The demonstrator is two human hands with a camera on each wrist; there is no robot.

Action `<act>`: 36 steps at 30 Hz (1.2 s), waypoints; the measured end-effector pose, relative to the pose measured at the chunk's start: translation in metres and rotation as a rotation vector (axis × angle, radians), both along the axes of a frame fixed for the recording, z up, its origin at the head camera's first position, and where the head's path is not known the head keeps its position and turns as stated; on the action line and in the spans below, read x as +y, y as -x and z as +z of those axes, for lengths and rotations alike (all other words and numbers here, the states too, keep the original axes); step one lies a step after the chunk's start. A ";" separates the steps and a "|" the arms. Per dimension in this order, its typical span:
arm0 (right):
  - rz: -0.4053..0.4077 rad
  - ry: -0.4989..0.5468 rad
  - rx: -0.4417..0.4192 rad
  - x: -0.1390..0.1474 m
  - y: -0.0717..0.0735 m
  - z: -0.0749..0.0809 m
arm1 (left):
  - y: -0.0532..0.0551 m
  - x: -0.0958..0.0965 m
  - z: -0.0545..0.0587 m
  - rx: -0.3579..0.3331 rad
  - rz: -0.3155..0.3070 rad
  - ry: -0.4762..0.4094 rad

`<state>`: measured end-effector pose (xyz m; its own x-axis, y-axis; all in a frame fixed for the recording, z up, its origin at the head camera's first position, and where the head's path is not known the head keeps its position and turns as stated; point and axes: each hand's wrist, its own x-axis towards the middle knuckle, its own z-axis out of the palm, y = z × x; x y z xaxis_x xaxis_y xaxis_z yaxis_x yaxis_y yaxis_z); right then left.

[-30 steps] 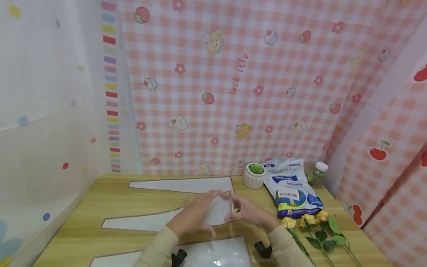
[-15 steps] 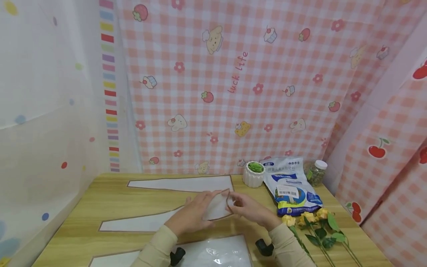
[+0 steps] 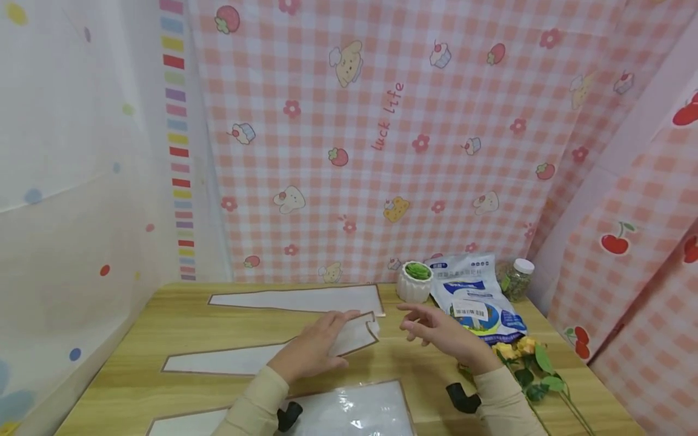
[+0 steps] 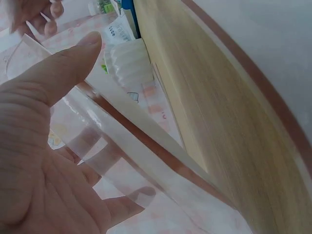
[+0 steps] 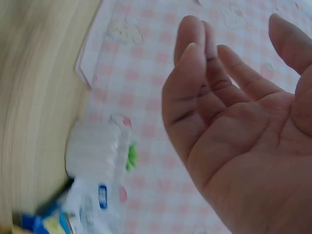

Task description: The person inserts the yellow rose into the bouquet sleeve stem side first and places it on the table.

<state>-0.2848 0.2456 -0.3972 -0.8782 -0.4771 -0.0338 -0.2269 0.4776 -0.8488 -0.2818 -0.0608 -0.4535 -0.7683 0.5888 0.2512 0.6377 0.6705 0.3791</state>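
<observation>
My left hand (image 3: 313, 348) holds the wide end of a tapered, brown-edged plastic flower sleeve (image 3: 353, 334). In the left wrist view its thumb lies on the near side of the clear film (image 4: 92, 119), and fingers show through from behind. The sleeve's right end is lifted and bent, and its narrow end lies on the table. To the right, my right hand (image 3: 444, 333) hovers apart from the sleeve with nothing in it. The right wrist view shows that hand's fingers (image 5: 183, 87) loosely bent.
Another sleeve (image 3: 305, 300) lies behind, with more plastic sleeves (image 3: 354, 412) in front. At the right stand a white pot (image 3: 414, 287) with a green plant, a fertiliser bag (image 3: 463, 284) and a lidded jar (image 3: 517, 281). Yellow roses (image 3: 504, 351) lie near the right forearm.
My right hand has let go of the sleeve's right edge and moved off to the right, its fingers loosening. My left hand has stayed on the sleeve, whose free end is now bent up.
</observation>
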 end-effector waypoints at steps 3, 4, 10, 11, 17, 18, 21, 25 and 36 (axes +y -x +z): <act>-0.046 -0.027 -0.009 0.014 -0.007 0.006 | 0.000 -0.001 -0.001 -0.010 0.007 0.004; -0.065 -0.036 -0.017 0.019 -0.010 0.007 | 0.000 -0.001 -0.001 -0.012 0.008 0.005; -0.181 -0.080 -0.028 0.057 -0.023 0.011 | 0.001 -0.001 -0.001 -0.002 0.011 0.004; -0.210 -0.094 -0.023 0.063 -0.025 0.012 | 0.001 -0.002 -0.001 0.001 0.012 0.000; -0.376 -0.234 -0.060 0.092 -0.037 0.006 | 0.002 -0.003 0.000 -0.003 0.033 0.002; -0.391 -0.265 -0.072 0.096 -0.039 0.003 | 0.002 -0.003 0.000 -0.004 0.035 0.003; -0.398 -0.341 -0.105 0.105 -0.046 -0.008 | 0.003 -0.003 0.000 0.002 0.026 -0.003; -0.317 -0.415 -0.032 0.113 -0.052 -0.022 | 0.004 -0.003 0.000 0.014 0.019 -0.009; -0.250 -0.503 -0.122 0.155 -0.022 -0.097 | 0.001 -0.005 0.005 0.024 0.015 -0.020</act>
